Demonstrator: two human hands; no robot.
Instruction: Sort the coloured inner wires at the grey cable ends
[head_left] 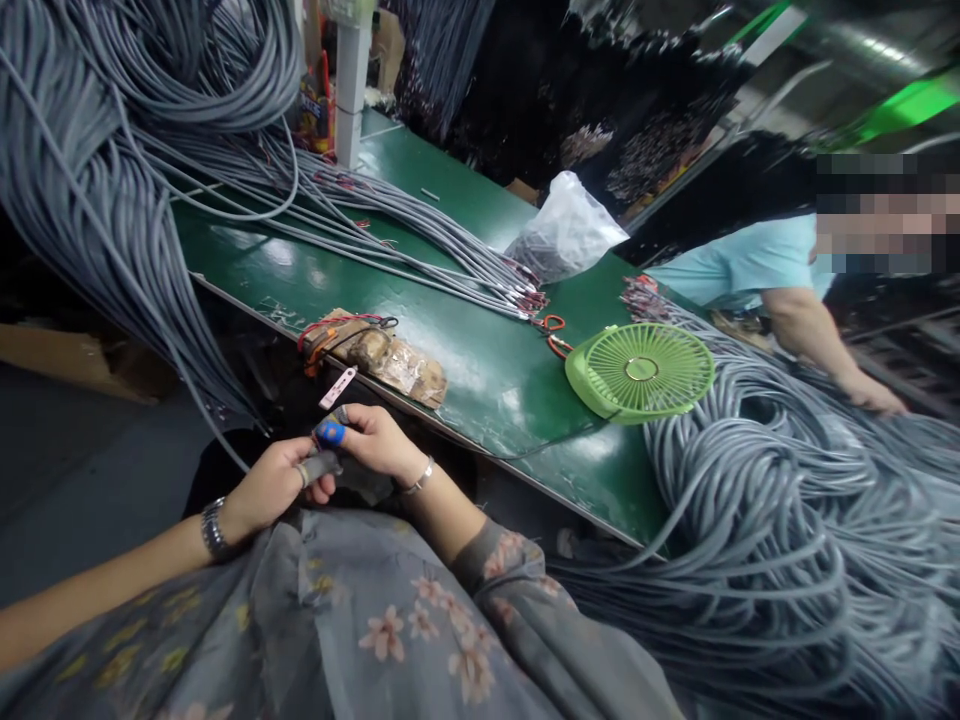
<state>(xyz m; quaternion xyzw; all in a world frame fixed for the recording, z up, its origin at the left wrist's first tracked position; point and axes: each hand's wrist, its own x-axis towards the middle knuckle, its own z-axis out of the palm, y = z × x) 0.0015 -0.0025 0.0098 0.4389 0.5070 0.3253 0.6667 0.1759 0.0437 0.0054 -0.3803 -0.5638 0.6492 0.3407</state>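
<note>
My left hand (276, 487) and my right hand (375, 440) meet just below the near edge of the green table (480, 370). Both are closed around a small grey piece (322, 466), with the left gripping it from below. A blue cot (331, 433) covers one right fingertip, pinched against the piece. A watch sits on my left wrist and a bracelet on my right. A small white tag (337, 388) sticks up just above my fingers.
Thick bundles of grey cable (112, 170) hang at left and pile up at right (787, 530). On the table lie cut cables with red ends (450, 260), a taped brown block (382, 360), a green fan (641, 372) and a plastic bag (566, 235). Another person (787, 290) reaches into the right pile.
</note>
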